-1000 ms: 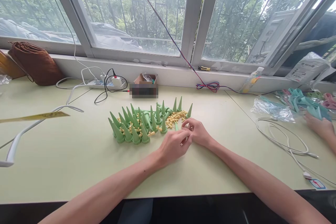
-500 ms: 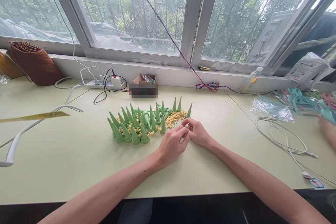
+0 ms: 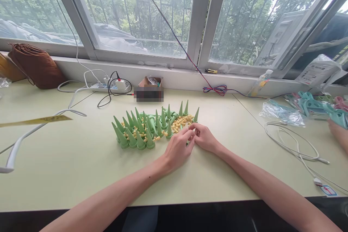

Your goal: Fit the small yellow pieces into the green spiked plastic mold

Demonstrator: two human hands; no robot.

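Observation:
My left hand (image 3: 179,148) is closed around a green plastic watering spike (image 3: 187,144), mostly hidden by the fingers. My right hand (image 3: 204,137) meets it fingertip to fingertip in a pinch; whatever lies between those fingers is too small and covered to make out. Just beyond both hands lies a pile of small yellow valve pieces (image 3: 181,123). To the left, several green cone-shaped spikes (image 3: 140,141) stand points up in close rows, some with yellow pieces at their sides. One more upright spike (image 3: 196,115) is just behind my right hand.
Behind the spikes are a small cardboard box (image 3: 151,81) and a power strip (image 3: 102,87) with cables. A coiled white cable (image 3: 292,141) and a plastic bag (image 3: 282,111) lie right. Another person's hand (image 3: 338,132) is at teal clips (image 3: 312,105) by the right edge.
My hands stay together at nearly the same spot, with small finger movements; a bit of green now shows under the left fingers. The other person's hand has shifted slightly left with a teal clip.

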